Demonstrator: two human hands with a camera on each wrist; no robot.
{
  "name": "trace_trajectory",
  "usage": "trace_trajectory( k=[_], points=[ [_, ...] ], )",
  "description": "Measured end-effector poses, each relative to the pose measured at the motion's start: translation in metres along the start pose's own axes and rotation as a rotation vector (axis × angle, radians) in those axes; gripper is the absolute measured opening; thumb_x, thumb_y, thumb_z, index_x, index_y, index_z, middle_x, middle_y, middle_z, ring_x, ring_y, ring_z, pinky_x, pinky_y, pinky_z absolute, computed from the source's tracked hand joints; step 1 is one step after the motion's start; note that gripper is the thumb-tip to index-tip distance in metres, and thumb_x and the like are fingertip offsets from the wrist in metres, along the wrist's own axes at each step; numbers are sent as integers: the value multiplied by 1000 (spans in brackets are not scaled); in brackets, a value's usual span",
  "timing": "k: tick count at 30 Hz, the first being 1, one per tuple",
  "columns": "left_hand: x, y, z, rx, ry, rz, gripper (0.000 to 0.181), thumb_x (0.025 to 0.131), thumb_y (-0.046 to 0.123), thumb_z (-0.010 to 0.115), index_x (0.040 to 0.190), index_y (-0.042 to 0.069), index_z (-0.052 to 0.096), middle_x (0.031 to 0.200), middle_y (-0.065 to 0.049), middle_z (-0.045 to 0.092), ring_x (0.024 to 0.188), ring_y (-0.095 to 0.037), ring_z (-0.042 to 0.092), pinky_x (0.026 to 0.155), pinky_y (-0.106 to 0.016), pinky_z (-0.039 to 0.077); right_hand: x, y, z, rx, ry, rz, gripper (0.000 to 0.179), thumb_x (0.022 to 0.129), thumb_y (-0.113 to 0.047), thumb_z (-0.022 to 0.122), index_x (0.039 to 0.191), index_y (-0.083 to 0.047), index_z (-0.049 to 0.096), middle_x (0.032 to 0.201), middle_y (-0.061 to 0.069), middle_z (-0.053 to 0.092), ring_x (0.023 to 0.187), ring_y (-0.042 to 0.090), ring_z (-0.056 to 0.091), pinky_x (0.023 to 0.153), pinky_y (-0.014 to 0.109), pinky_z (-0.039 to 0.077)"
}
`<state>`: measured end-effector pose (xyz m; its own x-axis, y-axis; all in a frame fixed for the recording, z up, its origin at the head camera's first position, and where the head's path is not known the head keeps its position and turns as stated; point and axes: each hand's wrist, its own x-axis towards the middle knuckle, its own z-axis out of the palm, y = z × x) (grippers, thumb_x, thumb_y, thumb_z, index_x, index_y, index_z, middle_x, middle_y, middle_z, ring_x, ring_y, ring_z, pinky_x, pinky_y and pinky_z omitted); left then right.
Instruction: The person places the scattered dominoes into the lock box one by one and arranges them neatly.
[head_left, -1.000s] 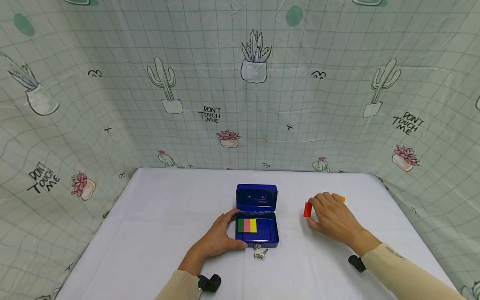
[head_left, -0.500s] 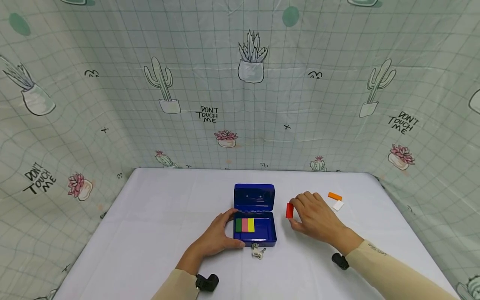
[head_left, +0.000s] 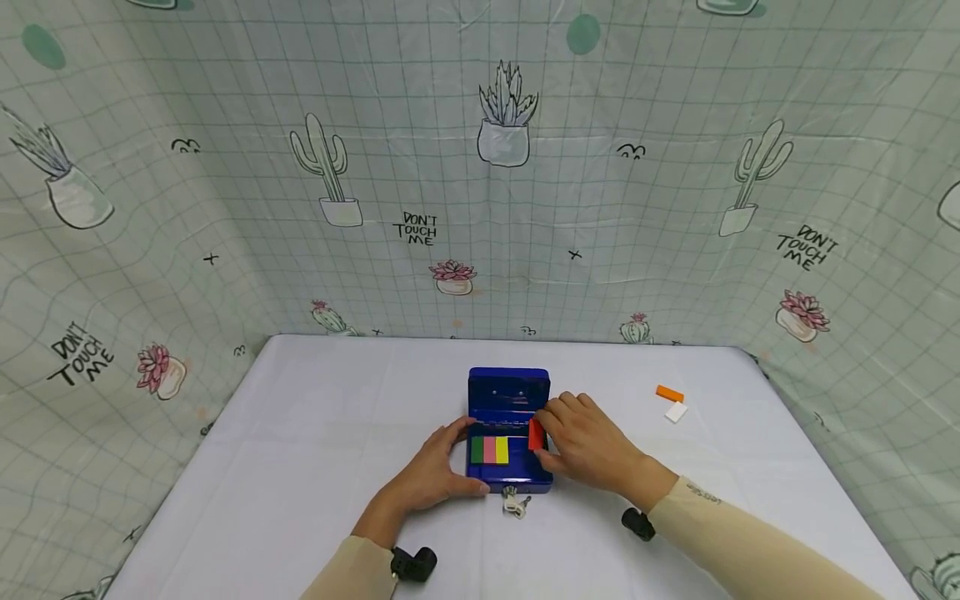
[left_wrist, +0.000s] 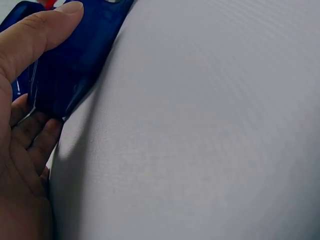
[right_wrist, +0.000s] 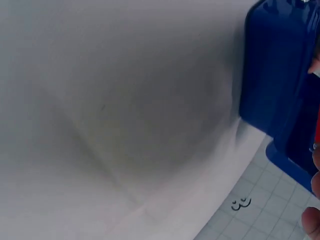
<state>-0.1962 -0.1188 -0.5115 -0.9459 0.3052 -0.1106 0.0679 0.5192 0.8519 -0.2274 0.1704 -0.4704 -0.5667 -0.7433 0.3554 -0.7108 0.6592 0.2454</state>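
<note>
A small blue cash box [head_left: 528,477] stands with its lid [head_left: 508,392] up. Its left end is between the thumb and fingers of my left hand [head_left: 424,477], thumb at the front edge, fingers at the back corner. Inside, at the left, a green block [head_left: 477,450], a pink block [head_left: 489,450] and a yellow block [head_left: 502,450] lie side by side. My right hand [head_left: 588,443] pinches a red block [head_left: 536,434] over the right part of the box. Only a sliver of the red block [right_wrist: 318,129] shows in the right wrist view, at its edge.
Keys [head_left: 515,505] hang from the lock at the box's front. An orange block [head_left: 670,393] and a white block [head_left: 676,412] lie on the white tabletop [head_left: 322,417] to the right. A patterned curtain [head_left: 390,167] stands behind.
My right hand has carried the red block leftward from the table's right side to over the box. The orange and white blocks have come into full view. The left hand stays on the box.
</note>
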Motion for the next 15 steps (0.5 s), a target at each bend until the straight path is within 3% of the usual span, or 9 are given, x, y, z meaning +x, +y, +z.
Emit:
trace_trajectory(
  k=[8, 15],
  points=[
    [1, -1, -1, -13, -10, 7, 106, 76, 41, 95, 162, 22, 37, 163, -12, 45, 151, -36, 37, 123, -70, 27, 9, -13, 7, -16, -54, -15, 47, 94, -50, 75, 116, -8, 72, 99, 3, 62, 90, 20, 50, 75, 32, 40],
    [-1, 0, -2, -29, -14, 20, 106, 76, 40, 95, 162, 20, 37, 161, -11, 47, 151, -36, 36, 123, -70, 25, 13, -19, 10, -27, -106, -25, 48, 95, -50, 75, 118, -8, 73, 102, 3, 66, 93, 21, 53, 77, 33, 44]
  ],
)
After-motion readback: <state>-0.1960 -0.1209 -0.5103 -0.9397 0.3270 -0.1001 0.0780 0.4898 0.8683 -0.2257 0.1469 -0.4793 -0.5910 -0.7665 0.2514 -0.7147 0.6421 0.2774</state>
